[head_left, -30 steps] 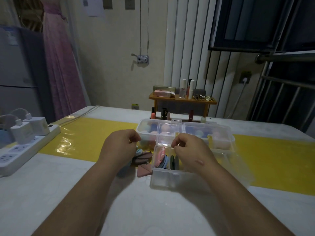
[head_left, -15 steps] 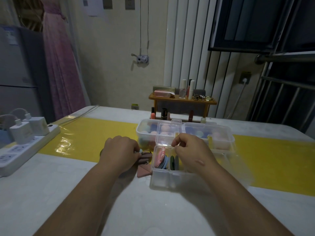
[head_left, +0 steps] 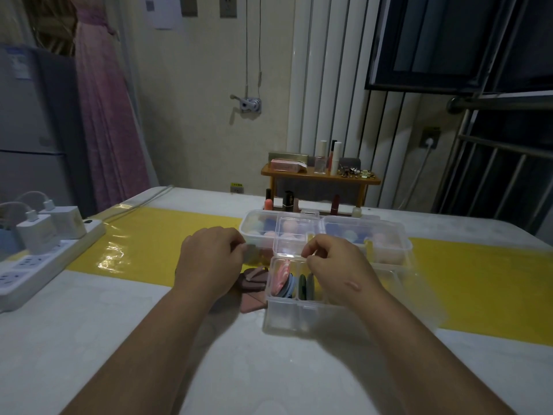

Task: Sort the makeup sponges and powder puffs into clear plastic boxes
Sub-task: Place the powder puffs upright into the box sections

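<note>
Sorting is judged partly done: puffs (head_left: 288, 281) are stood in the near clear box (head_left: 299, 320), sponges (head_left: 288, 227) are stored in the far box (head_left: 389, 250) at 12 o'clock, loose triangular puffs (head_left: 253, 283) are left on the table (head_left: 119, 339) at 9 o'clock, and the left hand (head_left: 209, 262) and right hand (head_left: 338, 266) are curled, though what they pinch cannot be told.

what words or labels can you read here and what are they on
No text here is legible.
White paper sheet on the cream wall: print too blurred.
Blue sticker on the grey fridge: too small.
Gold marking on the black lipstick tube: too small.
Yellow tag low on the wall: dark marks, unreadable.
</note>
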`<state>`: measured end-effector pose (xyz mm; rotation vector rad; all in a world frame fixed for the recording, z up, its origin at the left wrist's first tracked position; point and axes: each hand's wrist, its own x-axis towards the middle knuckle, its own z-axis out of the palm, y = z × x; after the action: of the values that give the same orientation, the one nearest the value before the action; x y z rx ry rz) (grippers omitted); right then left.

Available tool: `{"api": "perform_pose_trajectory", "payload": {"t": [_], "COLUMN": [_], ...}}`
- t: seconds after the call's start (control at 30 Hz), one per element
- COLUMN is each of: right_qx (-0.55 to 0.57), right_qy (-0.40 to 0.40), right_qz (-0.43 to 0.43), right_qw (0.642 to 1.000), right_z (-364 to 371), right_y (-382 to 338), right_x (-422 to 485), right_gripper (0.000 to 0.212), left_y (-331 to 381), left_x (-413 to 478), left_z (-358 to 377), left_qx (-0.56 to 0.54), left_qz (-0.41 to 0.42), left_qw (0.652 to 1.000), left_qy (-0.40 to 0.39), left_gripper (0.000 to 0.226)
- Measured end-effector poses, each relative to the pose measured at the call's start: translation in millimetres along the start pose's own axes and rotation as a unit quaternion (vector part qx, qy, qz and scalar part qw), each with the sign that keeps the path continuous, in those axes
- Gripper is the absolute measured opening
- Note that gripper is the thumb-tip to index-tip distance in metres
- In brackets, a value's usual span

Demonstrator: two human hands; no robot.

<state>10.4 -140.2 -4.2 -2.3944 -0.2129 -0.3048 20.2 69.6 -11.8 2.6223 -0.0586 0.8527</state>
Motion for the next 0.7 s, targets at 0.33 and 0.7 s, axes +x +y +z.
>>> {"api": "perform_pose_trajectory", "payload": {"t": [0.33,0.7], "right_qx": [0.052,0.100], "right_qy": [0.003,-0.029], "right_qz": [-0.023,-0.098], "right_qw": [0.998,0.990], "right_z": [-1.9,-4.2], "right_y": [-1.0,-7.1], "right_x": [-1.3,-5.8], "right_gripper": [0.015,0.028], "left_y": [5.8,20.0], "left_x": [1.3,-4.1], "left_z": [-0.9,0.0], "left_qx": [-0.299,-0.444], "left_qz": [-0.156,-0.194], "left_qw": [0.941,0.874], "left_qy": [0.029,-0.027], "left_gripper": [0.010,0.006]}}
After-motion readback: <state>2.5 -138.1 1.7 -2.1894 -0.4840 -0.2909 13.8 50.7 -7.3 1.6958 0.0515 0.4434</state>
